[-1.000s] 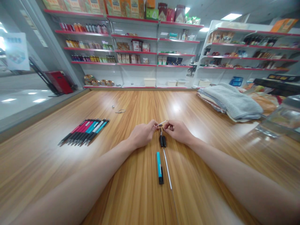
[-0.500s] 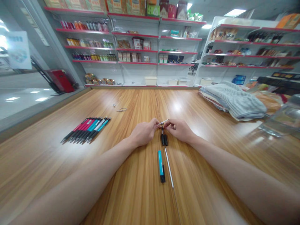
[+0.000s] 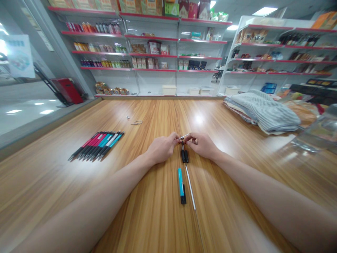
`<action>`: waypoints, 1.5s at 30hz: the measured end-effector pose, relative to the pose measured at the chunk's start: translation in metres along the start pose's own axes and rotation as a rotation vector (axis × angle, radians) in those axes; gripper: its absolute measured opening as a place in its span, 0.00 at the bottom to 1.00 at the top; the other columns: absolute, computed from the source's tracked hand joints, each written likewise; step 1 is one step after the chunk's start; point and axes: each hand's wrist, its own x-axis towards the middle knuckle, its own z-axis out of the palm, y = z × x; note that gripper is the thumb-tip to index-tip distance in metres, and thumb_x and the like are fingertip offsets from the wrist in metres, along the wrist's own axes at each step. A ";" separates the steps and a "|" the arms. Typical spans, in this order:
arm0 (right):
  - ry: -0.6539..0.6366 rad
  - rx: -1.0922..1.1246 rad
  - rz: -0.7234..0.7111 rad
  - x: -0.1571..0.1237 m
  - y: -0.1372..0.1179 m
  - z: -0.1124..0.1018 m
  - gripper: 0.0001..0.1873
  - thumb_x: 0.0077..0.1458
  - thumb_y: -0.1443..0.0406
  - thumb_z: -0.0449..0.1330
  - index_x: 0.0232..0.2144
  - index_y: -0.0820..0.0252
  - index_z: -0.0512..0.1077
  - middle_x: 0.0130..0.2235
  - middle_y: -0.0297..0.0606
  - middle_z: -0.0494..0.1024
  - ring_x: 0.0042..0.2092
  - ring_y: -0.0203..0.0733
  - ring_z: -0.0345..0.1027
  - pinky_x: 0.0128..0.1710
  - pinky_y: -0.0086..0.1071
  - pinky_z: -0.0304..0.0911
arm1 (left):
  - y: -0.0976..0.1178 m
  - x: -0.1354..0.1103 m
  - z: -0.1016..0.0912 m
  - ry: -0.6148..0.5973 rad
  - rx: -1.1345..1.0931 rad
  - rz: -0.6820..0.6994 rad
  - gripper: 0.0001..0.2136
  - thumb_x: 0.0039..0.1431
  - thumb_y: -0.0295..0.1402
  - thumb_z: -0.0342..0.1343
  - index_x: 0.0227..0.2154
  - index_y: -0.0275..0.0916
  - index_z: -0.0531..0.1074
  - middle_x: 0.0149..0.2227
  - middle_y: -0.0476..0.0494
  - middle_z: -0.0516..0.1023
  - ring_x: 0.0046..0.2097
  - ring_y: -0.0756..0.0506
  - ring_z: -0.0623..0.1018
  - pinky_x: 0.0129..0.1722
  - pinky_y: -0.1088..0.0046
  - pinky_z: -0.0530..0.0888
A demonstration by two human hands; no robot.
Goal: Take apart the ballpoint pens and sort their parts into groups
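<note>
My left hand [image 3: 163, 147] is closed in a pinch on a thin white pen refill [image 3: 185, 136], which slants up toward my right hand. The fingers of my right hand [image 3: 201, 144] are closed together by the refill's far end; whatever lies between their tips is too small to make out. Just below the fingertips, two short black pen grips [image 3: 184, 156] lie side by side, with small dark parts above them. Closer to me rest a blue pen barrel [image 3: 180, 181] with a black clip and another white refill [image 3: 190, 188], roughly parallel.
On the left of the wooden table [image 3: 152, 116] lies a row of several red, blue and white pens [image 3: 97, 144]. Behind them are a small loop [image 3: 136, 123] and a tiny shiny piece [image 3: 127, 117]. Folded cloths [image 3: 263, 110] and a clear container [image 3: 318, 130] stand right.
Both hands keep almost the same pose around the refill, with only slight finger movement. The loose pen parts stay in place; the view has shifted a little.
</note>
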 end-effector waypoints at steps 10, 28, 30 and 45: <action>0.003 0.002 0.009 0.000 -0.001 -0.001 0.10 0.52 0.70 0.55 0.34 0.59 0.75 0.26 0.31 0.75 0.23 0.31 0.60 0.25 0.26 0.54 | -0.001 0.000 0.000 0.026 -0.053 0.030 0.11 0.67 0.36 0.39 0.43 0.42 0.65 0.39 0.46 0.79 0.39 0.42 0.79 0.32 0.70 0.68; 0.111 -0.028 0.077 0.003 0.002 -0.001 0.07 0.53 0.67 0.57 0.34 0.59 0.74 0.29 0.33 0.76 0.25 0.33 0.64 0.28 0.28 0.58 | -0.005 0.002 0.005 0.081 -0.091 0.001 0.12 0.67 0.37 0.39 0.42 0.41 0.66 0.37 0.43 0.79 0.40 0.43 0.79 0.33 0.72 0.69; 0.109 0.006 0.072 0.003 0.002 0.000 0.07 0.53 0.68 0.56 0.35 0.59 0.73 0.31 0.33 0.77 0.26 0.33 0.65 0.28 0.27 0.59 | -0.006 0.002 0.005 0.082 -0.093 0.007 0.12 0.67 0.37 0.39 0.42 0.42 0.66 0.37 0.44 0.79 0.39 0.43 0.79 0.32 0.72 0.68; 0.067 0.075 0.094 0.004 0.002 0.002 0.12 0.53 0.71 0.57 0.41 0.59 0.67 0.39 0.37 0.80 0.34 0.37 0.74 0.33 0.29 0.64 | -0.004 0.004 0.006 -0.012 0.031 -0.032 0.13 0.67 0.40 0.37 0.43 0.43 0.65 0.35 0.44 0.78 0.38 0.41 0.79 0.30 0.71 0.65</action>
